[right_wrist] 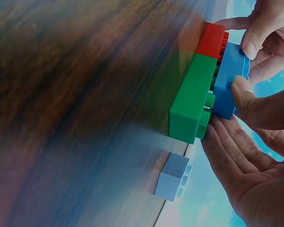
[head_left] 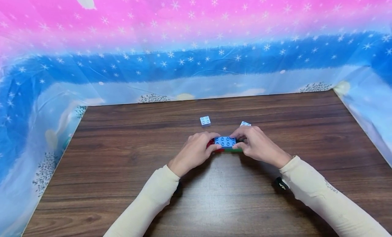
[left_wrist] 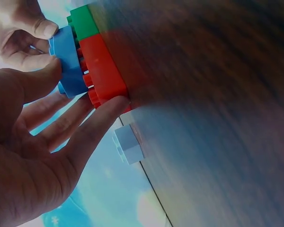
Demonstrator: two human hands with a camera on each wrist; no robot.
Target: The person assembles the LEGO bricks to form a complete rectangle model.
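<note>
A blue toy building brick (head_left: 225, 141) with two rows of studs lies across a red brick (left_wrist: 104, 66) and a green brick (right_wrist: 191, 99), which stand end to end on the table. In the wrist views, studs of both lower bricks show under the blue one, with a narrow gap. My left hand (head_left: 197, 147) pinches the blue brick's left end, thumb on the near side; one finger reaches to the red brick's end. The right end is pinched by my right hand (head_left: 258, 143), with fingers behind it.
Beyond my hands on the wooden table (head_left: 122, 162) lies a small pale brick (head_left: 205, 121) with studs up. Another pale brick (head_left: 245, 123) sits partly hidden behind my right hand. A snowflake-patterned cloth (head_left: 196, 60) hangs along the table's back and sides.
</note>
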